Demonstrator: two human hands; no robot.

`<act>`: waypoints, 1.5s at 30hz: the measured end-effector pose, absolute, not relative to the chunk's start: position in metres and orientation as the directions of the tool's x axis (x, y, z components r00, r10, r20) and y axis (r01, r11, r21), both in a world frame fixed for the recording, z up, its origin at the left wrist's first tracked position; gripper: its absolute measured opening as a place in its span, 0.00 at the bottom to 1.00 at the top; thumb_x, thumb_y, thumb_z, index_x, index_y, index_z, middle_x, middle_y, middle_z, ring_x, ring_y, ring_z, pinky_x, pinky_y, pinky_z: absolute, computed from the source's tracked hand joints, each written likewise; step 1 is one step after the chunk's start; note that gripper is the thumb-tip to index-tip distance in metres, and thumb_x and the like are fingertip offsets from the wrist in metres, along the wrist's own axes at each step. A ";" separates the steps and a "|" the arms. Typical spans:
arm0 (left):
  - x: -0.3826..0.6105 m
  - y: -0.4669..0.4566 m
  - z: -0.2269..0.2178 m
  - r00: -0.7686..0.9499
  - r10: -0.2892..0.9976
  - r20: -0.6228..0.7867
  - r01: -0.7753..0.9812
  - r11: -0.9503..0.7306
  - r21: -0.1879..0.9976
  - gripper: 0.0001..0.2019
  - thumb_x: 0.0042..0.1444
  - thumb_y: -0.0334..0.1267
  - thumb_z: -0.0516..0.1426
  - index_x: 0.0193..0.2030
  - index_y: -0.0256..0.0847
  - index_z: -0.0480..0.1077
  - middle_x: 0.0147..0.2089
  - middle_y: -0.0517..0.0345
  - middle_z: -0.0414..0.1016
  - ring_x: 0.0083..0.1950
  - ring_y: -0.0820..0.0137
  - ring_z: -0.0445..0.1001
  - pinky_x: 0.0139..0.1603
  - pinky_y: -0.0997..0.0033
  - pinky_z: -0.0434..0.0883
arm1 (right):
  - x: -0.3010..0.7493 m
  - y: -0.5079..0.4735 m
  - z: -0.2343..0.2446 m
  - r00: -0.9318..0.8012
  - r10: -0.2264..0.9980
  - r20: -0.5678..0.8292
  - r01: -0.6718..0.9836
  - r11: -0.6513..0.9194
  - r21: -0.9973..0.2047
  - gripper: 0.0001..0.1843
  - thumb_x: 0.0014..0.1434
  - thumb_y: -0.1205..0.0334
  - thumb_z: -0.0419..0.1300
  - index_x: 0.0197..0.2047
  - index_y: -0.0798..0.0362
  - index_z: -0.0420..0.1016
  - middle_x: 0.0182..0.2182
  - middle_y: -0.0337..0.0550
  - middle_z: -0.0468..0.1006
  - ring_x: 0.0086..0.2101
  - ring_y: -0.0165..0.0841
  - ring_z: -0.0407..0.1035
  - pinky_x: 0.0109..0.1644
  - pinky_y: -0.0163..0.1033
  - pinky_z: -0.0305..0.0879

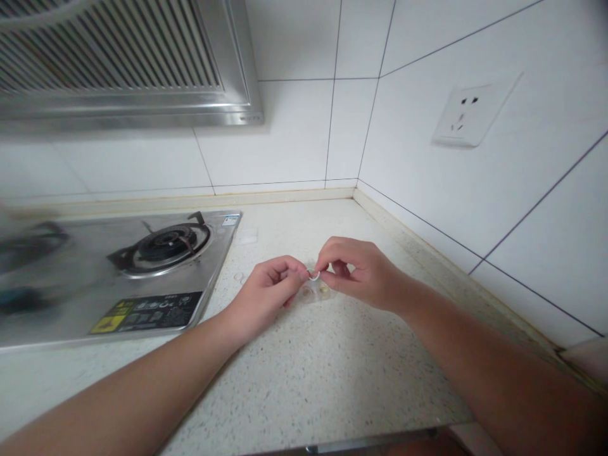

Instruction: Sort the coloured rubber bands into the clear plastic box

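A small, thin white ring-like piece (314,275) spans the gap between my two hands above the counter. My left hand (272,286) pinches its left side between thumb and forefinger. From the right, my right hand (360,272) pinches the other side, fingers curled. Just under the fingertips lies a clear plastic packet or tray (311,296), with a small yellowish round thing (325,288) in or on it. The fingers partly cover the packet, and the piece is too small to name its kind.
The speckled pale countertop (304,367) runs to tiled walls. At left is a steel gas stove (199,285) with a black burner (171,242), below a range hood (180,107). A faint clear loop (239,277) lies left of my hands. A wall socket (468,117) is at right.
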State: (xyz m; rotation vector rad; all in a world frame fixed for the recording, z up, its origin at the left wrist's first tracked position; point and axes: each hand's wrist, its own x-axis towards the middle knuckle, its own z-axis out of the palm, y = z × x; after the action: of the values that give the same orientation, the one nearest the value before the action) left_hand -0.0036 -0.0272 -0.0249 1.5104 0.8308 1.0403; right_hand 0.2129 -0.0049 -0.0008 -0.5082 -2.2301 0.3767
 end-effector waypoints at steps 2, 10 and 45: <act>-0.004 -0.027 -0.026 0.387 0.906 0.169 -0.012 -0.179 0.984 0.18 0.60 0.52 0.61 0.35 0.36 0.71 0.21 0.67 0.60 0.22 0.78 0.55 0.23 0.76 0.52 | 0.213 -0.006 -0.001 -0.587 0.501 0.635 0.258 0.860 -0.440 0.03 0.62 0.69 0.63 0.40 0.53 0.75 0.32 0.35 0.73 0.25 0.22 0.61 0.30 0.32 0.60; -0.006 -0.026 -0.027 0.400 0.900 0.171 -0.006 -0.184 0.983 0.16 0.63 0.50 0.59 0.34 0.38 0.70 0.21 0.66 0.61 0.23 0.78 0.56 0.24 0.76 0.54 | 0.210 -0.010 0.000 -0.523 0.640 0.562 0.320 0.759 -0.567 0.07 0.66 0.60 0.61 0.37 0.54 0.75 0.26 0.36 0.72 0.27 0.26 0.64 0.31 0.33 0.61; -0.010 -0.017 -0.026 0.331 0.909 0.253 0.045 -0.283 0.958 0.14 0.59 0.48 0.63 0.35 0.38 0.70 0.21 0.68 0.58 0.22 0.78 0.56 0.23 0.77 0.55 | 0.222 0.012 -0.007 -0.474 0.808 0.349 0.584 0.586 -0.561 0.14 0.67 0.53 0.58 0.35 0.54 0.76 0.25 0.38 0.75 0.26 0.28 0.65 0.32 0.35 0.56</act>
State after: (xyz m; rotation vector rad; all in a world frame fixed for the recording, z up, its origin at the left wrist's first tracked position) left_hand -0.0100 -0.0173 -0.0256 1.6149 0.8804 1.1041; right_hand 0.2222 0.0118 -0.0067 -1.1020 -2.2244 0.4935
